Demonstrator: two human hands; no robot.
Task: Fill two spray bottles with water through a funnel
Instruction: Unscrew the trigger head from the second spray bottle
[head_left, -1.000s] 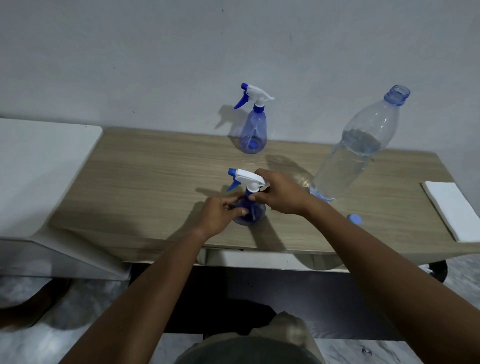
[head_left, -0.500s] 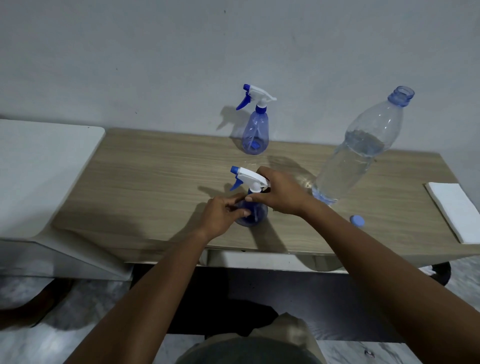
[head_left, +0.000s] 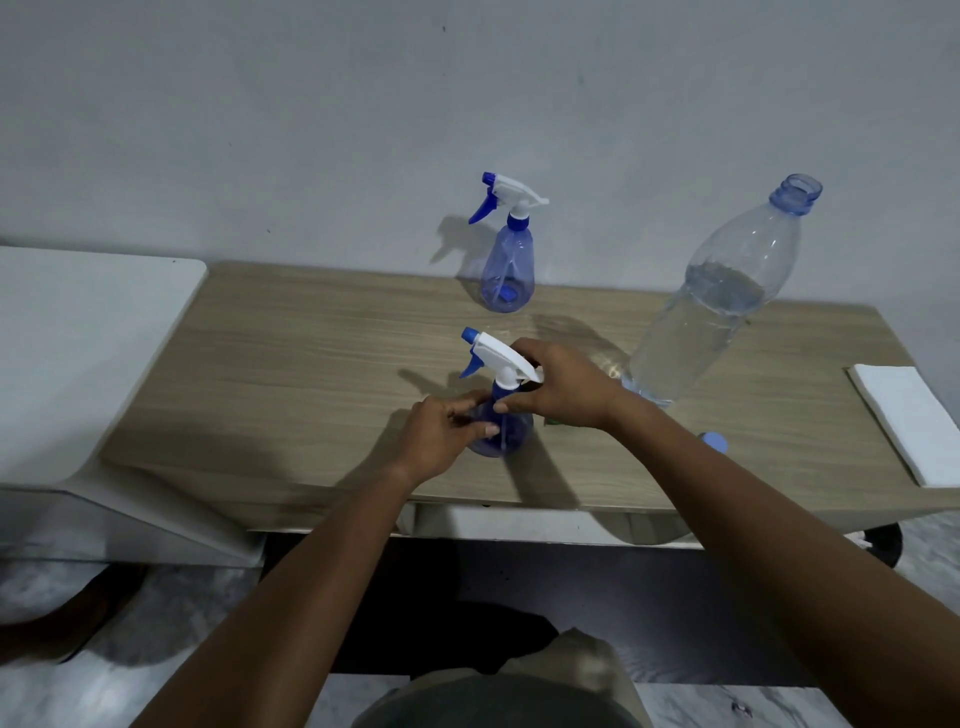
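A blue spray bottle with a white trigger head (head_left: 496, 358) stands near the front of the wooden table (head_left: 311, 374). My left hand (head_left: 441, 436) grips its round body from the left. My right hand (head_left: 563, 387) is closed on its neck and collar, just under the head. A second spray bottle (head_left: 508, 260) stands alone at the back by the wall. An uncapped large clear water bottle (head_left: 717, 306), partly full, stands to the right. A sliver of something green (head_left: 553, 422) shows under my right hand; the funnel is otherwise hidden.
A blue bottle cap (head_left: 714, 441) lies on the table by my right forearm. A folded white cloth (head_left: 909, 421) rests at the table's right end. A white surface (head_left: 78, 353) adjoins the table on the left. The wall is right behind.
Both hands stay on the near spray bottle. The trigger head has turned slightly between my fingers; the bottle has not shifted on the table.
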